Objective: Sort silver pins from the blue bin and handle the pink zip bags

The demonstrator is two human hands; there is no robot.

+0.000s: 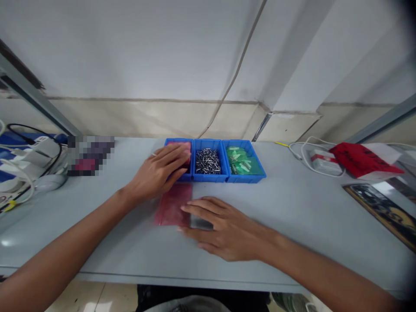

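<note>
My left hand [159,171] rests flat over the left compartment of a row of blue plastic bins [211,144], its fingertips reaching pinkish-red plastic bags [180,149] inside that bin. The middle bin holds several small metal pins [208,161], and the right bin holds green plastic bags [242,160]. On the grey table [292,242] in front of the bins lies a flat pink plastic bag [172,204]. My right hand [224,229] lies just right of that bag, slightly blurred, with its fingers spread over a small grey metallic piece [199,223], partly hiding it.
White cables and a white device [32,151] lie at the far left, beside a pixelated object [91,156]. At the right are a white cable [315,160], a red packet [364,160] and a dark printed mat [383,212]. A wall stands behind the table.
</note>
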